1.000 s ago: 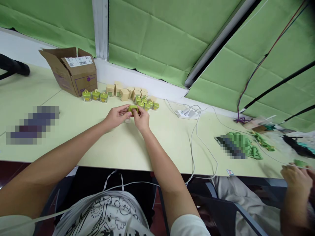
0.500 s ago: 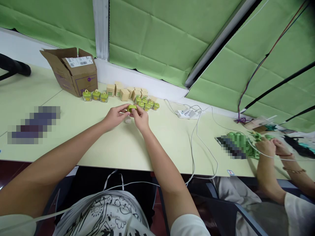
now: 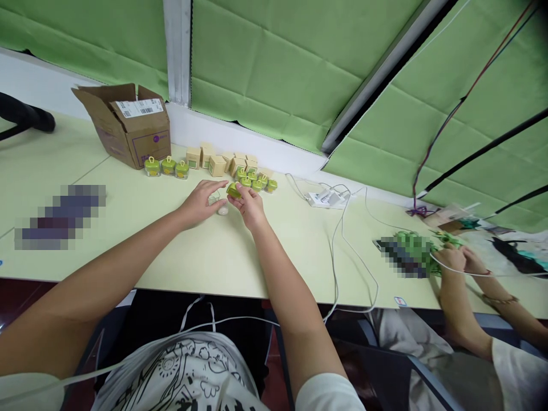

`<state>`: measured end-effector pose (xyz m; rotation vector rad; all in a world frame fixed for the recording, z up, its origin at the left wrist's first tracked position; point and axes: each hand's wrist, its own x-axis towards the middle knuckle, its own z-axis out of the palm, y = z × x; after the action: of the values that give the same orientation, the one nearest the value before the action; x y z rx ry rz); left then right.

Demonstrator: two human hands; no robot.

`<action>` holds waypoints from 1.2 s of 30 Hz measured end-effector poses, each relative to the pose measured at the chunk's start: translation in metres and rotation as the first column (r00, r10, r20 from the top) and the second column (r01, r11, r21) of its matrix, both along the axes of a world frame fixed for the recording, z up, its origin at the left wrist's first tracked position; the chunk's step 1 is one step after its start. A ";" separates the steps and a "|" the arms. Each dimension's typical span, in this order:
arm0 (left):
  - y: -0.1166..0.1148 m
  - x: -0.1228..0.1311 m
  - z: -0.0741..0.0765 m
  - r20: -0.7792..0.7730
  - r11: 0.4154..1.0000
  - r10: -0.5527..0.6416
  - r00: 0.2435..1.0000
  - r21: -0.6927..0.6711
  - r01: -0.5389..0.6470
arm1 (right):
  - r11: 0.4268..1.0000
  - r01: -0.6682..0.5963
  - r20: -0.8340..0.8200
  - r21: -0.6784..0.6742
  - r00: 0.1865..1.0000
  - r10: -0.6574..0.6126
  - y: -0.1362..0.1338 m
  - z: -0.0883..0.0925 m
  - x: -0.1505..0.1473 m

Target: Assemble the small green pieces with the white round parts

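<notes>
Head view, both of the person's arms reach far across the pale bench (image 3: 128, 240).

Right hand (image 3: 250, 206): fingers pinched narrow on a small green lid (image 3: 233, 190), held tilted just above the bench surface. The lid sits just near of the cluster of green-topped jars (image 3: 256, 182); whether it touches them I cannot tell.

Left hand (image 3: 200, 201): palm down, fingers spread loosely, tips resting at a small clear jar (image 3: 222, 209) that stands on the bench between the 2 hands. The fingers are not wrapped around it; contact looks light, at the jar's left side. The clear jar is just near and left of the green lid, apart from it.

Surroundings:
- 3 green-lidded jars (image 3: 168, 166) in a row, left of the hands, just near of an open cardboard box (image 3: 128, 128) with a white shipping label.
- A group of small tan cartons (image 3: 216, 161) at the far edge, right of the box and behind the jar cluster.
- A white power strip (image 3: 326, 197) with white cables (image 3: 338, 251) trailing toward the near edge, right of the hands.
- Far right: another person's hands (image 3: 454, 258) at a heap of green items (image 3: 417, 246), well apart from the jars.
- Green cloth (image 3: 278, 63) covers the wall beyond the bench.
</notes>
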<state>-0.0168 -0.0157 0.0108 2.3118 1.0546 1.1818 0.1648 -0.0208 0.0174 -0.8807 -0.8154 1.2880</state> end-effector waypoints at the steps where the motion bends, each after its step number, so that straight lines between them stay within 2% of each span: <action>1: 0.000 0.000 -0.001 -0.066 0.999 0.016 0.998 0.028 -0.014 | 0.999 0.042 -0.028 -0.006 0.999 -0.042 0.001 0.000 0.002; 3: -0.001 0.000 -0.002 -0.219 0.997 0.034 0.975 0.076 -0.018 | 0.990 0.137 -0.077 -0.019 0.987 -0.138 0.004 0.000 0.007; 6: 0.000 0.001 -0.006 -0.399 0.985 0.036 0.916 0.170 0.035 | 0.973 0.224 -0.111 -0.049 0.967 -0.228 0.008 -0.002 0.012; 12: 0.005 0.000 -0.015 -0.519 0.944 0.026 0.854 0.293 0.149 | 0.972 0.224 -0.121 -0.067 0.965 -0.231 0.010 -0.008 0.008; 21: -0.001 0.006 -0.012 -0.538 0.896 0.023 0.843 0.386 0.222 | 0.972 0.229 -0.097 -0.054 0.968 -0.233 0.010 -0.011 0.006; 31: -0.006 0.003 -0.004 -0.356 0.926 -0.050 0.933 0.334 0.177 | 0.971 0.232 -0.086 -0.062 0.968 -0.237 0.008 -0.011 0.004; 36: -0.009 0.003 -0.002 -0.311 0.940 -0.042 0.950 0.311 0.143 | 0.967 0.244 -0.086 -0.078 0.964 -0.251 0.010 -0.011 0.004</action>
<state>-0.0135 -0.0250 0.0089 2.8423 0.8790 1.0590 0.1683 -0.0113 0.0060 -0.9355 -0.5694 1.1324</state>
